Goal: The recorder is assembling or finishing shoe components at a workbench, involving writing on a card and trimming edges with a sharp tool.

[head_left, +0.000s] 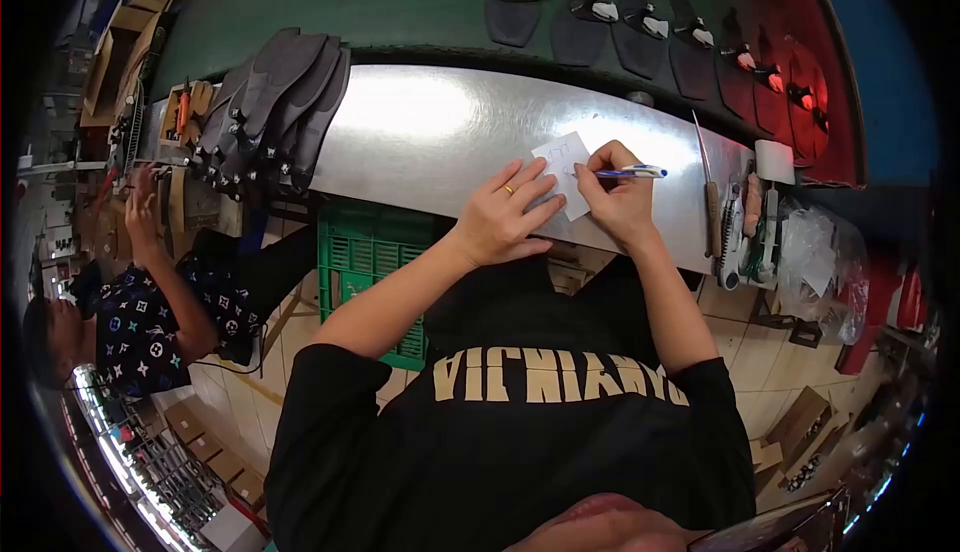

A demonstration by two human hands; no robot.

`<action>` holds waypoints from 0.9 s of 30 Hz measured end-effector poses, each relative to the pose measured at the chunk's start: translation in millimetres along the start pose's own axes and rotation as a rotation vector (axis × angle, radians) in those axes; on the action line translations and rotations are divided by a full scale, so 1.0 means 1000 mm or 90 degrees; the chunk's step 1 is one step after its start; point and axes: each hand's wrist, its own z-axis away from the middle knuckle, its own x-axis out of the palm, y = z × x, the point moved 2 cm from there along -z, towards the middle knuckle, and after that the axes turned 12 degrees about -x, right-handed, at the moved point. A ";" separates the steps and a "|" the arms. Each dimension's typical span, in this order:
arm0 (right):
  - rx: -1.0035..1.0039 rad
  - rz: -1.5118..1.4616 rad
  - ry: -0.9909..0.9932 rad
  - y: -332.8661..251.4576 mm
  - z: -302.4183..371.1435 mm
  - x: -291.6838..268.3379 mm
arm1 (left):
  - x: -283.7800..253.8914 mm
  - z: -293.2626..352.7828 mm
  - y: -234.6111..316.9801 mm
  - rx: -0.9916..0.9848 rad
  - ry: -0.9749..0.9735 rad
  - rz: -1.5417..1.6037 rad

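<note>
A small white slip of paper (pixel 574 205) with handwriting lies on the shiny metal bench (pixel 400 132) in front of me. My left hand (pixel 505 214), a ring on one finger, lies flat with its fingers spread; the fingertips rest on the paper's left edge. In my right hand (pixel 622 202) is a blue and white pen (pixel 640 172), pinched between thumb and fingers. Its tip is over the paper, partly hidden by the fingers. Left along the bench sits a pile of dark grey sole-shaped pieces (pixel 290 77) with black straps.
Beyond the bench, a green conveyor belt (pixel 400 2) carries a row of dark sandal pieces (pixel 580 37). Long-handled tools (pixel 712 202), a white roll (pixel 774 162) and a clear plastic bag (pixel 815 252) sit at right. A green crate (pixel 350 292) stands below; a co-worker (pixel 150 322) is at left.
</note>
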 end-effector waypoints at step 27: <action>0.073 -0.080 0.023 -0.003 0.002 -0.014 | 0.001 0.000 0.002 -0.011 0.012 0.019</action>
